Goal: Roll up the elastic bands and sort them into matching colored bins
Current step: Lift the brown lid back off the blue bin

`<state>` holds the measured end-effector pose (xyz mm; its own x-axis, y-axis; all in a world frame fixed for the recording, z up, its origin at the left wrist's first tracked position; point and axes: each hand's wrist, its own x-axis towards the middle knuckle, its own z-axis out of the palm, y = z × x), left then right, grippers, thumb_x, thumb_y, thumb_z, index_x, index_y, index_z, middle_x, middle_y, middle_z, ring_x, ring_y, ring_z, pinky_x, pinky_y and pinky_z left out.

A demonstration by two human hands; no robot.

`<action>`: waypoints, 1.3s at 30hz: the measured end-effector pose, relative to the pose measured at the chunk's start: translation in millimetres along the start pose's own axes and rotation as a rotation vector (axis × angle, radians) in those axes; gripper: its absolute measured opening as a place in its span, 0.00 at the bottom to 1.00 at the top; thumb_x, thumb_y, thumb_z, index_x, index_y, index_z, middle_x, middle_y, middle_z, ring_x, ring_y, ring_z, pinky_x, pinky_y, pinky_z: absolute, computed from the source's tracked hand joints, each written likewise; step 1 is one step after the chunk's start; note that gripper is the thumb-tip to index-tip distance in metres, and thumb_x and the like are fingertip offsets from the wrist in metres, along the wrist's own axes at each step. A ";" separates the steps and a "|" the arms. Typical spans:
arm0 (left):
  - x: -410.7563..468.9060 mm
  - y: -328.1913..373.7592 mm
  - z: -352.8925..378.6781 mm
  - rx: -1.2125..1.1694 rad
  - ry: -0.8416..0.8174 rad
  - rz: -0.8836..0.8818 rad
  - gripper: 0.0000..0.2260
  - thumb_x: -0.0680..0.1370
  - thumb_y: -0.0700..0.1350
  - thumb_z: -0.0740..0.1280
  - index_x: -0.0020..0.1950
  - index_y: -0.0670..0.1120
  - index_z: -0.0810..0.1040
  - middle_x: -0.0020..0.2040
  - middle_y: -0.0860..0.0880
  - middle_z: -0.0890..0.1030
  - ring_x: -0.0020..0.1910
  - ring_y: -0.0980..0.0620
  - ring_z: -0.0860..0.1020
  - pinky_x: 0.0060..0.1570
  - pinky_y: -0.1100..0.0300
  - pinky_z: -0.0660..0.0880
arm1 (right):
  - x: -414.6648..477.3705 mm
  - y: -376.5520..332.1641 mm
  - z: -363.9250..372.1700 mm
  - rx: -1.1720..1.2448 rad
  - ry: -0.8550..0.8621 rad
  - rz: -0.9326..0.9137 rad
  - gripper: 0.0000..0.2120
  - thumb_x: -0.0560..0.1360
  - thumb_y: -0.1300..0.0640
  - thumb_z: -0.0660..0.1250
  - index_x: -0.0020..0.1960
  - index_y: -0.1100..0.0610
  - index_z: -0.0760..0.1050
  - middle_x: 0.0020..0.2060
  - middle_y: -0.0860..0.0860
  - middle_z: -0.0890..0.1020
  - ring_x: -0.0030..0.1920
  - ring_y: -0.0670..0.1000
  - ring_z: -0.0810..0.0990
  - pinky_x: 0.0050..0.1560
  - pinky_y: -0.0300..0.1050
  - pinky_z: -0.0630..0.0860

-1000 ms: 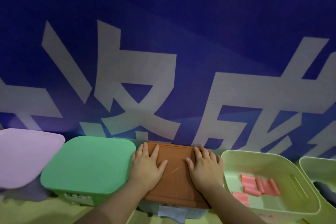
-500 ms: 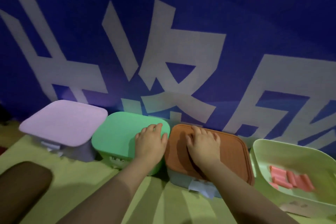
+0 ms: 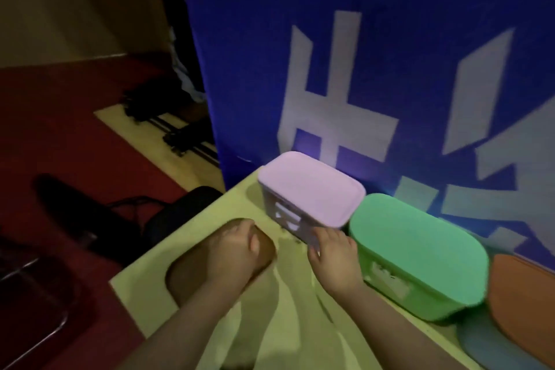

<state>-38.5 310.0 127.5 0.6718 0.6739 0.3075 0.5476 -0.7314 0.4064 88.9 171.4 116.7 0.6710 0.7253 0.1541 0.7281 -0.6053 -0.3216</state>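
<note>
Pink first: a pink lidded plastic bin [image 3: 312,189] sits on the far corner of the yellow-green table [image 3: 285,324].
A green lidded plastic bin [image 3: 420,249] is just beside it, then an orange lid [image 3: 522,303]. The right hand [image 3: 336,261] rests loose fingers on the pink bin's front corner. The left hand [image 3: 237,246] curls over a brown rounded lid [image 3: 186,276] lying flat. A blue banner [image 3: 390,69] hangs behind.
</note>
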 end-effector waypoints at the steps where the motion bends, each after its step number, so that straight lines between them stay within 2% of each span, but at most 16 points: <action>1: 0.0 -21.8 -10.6 0.052 -0.052 -0.055 0.14 0.76 0.47 0.57 0.58 0.47 0.76 0.43 0.47 0.82 0.41 0.46 0.80 0.42 0.56 0.75 | 8.6 -21.2 12.0 -0.004 -0.016 -0.034 0.16 0.72 0.51 0.59 0.58 0.52 0.75 0.51 0.51 0.80 0.54 0.56 0.77 0.52 0.49 0.70; 4: 0.3 -82.4 -24.8 0.145 -0.078 -0.122 0.13 0.78 0.48 0.57 0.63 0.51 0.69 0.46 0.52 0.80 0.45 0.52 0.78 0.45 0.57 0.71 | 27.7 -74.4 47.4 -0.032 -0.115 -0.101 0.16 0.77 0.50 0.57 0.63 0.50 0.70 0.59 0.49 0.76 0.61 0.54 0.72 0.58 0.47 0.65; 8: -5.5 -129.9 -27.0 0.152 -0.095 -0.212 0.15 0.78 0.49 0.57 0.65 0.52 0.69 0.49 0.53 0.80 0.48 0.52 0.78 0.49 0.57 0.72 | 42.8 -120.3 83.7 -0.076 -0.228 -0.129 0.15 0.78 0.50 0.54 0.64 0.50 0.67 0.59 0.49 0.74 0.61 0.53 0.70 0.58 0.47 0.63; 12: -14.3 -155.3 -17.6 0.165 -0.147 -0.246 0.14 0.79 0.49 0.56 0.64 0.52 0.68 0.51 0.52 0.79 0.50 0.51 0.77 0.51 0.57 0.69 | 53.1 -138.6 106.6 -0.120 -0.304 -0.141 0.19 0.78 0.49 0.54 0.68 0.49 0.64 0.62 0.50 0.72 0.63 0.53 0.68 0.62 0.48 0.62; 16: -22.9 -163.8 -8.6 0.201 -0.234 -0.230 0.12 0.79 0.51 0.55 0.60 0.50 0.69 0.50 0.51 0.78 0.49 0.50 0.76 0.49 0.56 0.70 | 54.0 -144.1 117.5 -0.127 -0.329 -0.152 0.19 0.78 0.50 0.54 0.69 0.49 0.63 0.63 0.49 0.71 0.64 0.53 0.68 0.61 0.49 0.62; 18: -28.2 -164.4 -3.2 0.187 -0.315 -0.186 0.11 0.78 0.53 0.57 0.58 0.50 0.70 0.52 0.50 0.78 0.51 0.50 0.76 0.51 0.56 0.71 | 52.1 -144.0 121.3 -0.137 -0.339 -0.148 0.20 0.78 0.50 0.54 0.69 0.48 0.63 0.63 0.49 0.71 0.64 0.53 0.67 0.61 0.49 0.62; 22: -48.8 -159.3 12.2 0.211 -0.657 0.050 0.19 0.74 0.59 0.61 0.57 0.47 0.72 0.56 0.46 0.72 0.59 0.46 0.68 0.54 0.52 0.66 | 46.2 -142.4 125.4 -0.143 -0.358 -0.129 0.19 0.78 0.51 0.54 0.69 0.48 0.64 0.63 0.49 0.72 0.64 0.53 0.67 0.61 0.49 0.62; 26: -58.9 -155.8 19.6 0.214 -0.624 0.143 0.16 0.73 0.59 0.60 0.47 0.48 0.75 0.49 0.47 0.74 0.55 0.45 0.69 0.53 0.52 0.63 | 39.9 -138.1 124.0 -0.140 -0.347 -0.120 0.19 0.78 0.51 0.54 0.69 0.49 0.65 0.62 0.49 0.72 0.63 0.53 0.68 0.61 0.49 0.62; 29: -55.9 -152.2 18.0 0.145 -0.682 0.192 0.20 0.71 0.65 0.60 0.40 0.48 0.71 0.45 0.48 0.74 0.51 0.48 0.69 0.51 0.53 0.63 | 35.1 -133.2 122.2 -0.151 -0.339 -0.107 0.19 0.78 0.51 0.54 0.68 0.49 0.65 0.61 0.49 0.73 0.62 0.53 0.68 0.61 0.49 0.63; 31: -55.4 -147.8 17.4 0.168 -0.744 0.231 0.20 0.70 0.65 0.63 0.44 0.47 0.74 0.47 0.48 0.74 0.53 0.48 0.68 0.51 0.53 0.60 | 30.6 -130.2 120.7 -0.162 -0.339 -0.105 0.19 0.78 0.51 0.54 0.68 0.49 0.66 0.61 0.49 0.73 0.62 0.53 0.68 0.60 0.49 0.63; 33: -57.4 -143.7 18.8 0.225 -0.763 0.270 0.16 0.73 0.59 0.64 0.49 0.46 0.76 0.51 0.46 0.75 0.56 0.46 0.68 0.54 0.52 0.61 | 25.1 -127.4 119.3 -0.166 -0.344 -0.107 0.19 0.78 0.51 0.54 0.68 0.50 0.66 0.61 0.50 0.73 0.62 0.53 0.69 0.60 0.48 0.63; 36: -58.8 -141.3 15.7 0.198 -0.682 0.261 0.10 0.76 0.52 0.61 0.48 0.47 0.75 0.50 0.47 0.75 0.55 0.46 0.70 0.54 0.54 0.62 | 18.6 -124.3 117.8 -0.167 -0.347 -0.110 0.18 0.78 0.51 0.54 0.67 0.49 0.67 0.61 0.49 0.73 0.62 0.53 0.69 0.60 0.48 0.63; 39: -57.3 -137.3 5.5 0.150 -0.579 0.254 0.09 0.77 0.50 0.58 0.47 0.47 0.75 0.48 0.48 0.75 0.52 0.48 0.71 0.51 0.57 0.62 | 10.5 -120.9 112.6 -0.154 -0.342 -0.104 0.17 0.78 0.51 0.53 0.66 0.49 0.68 0.59 0.49 0.73 0.61 0.53 0.69 0.60 0.48 0.62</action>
<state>-149.4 371.2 49.4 0.9269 0.3429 -0.1526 0.3715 -0.8957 0.2442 -7.9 289.1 52.0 0.5261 0.8371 -0.1503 0.8197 -0.5462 -0.1728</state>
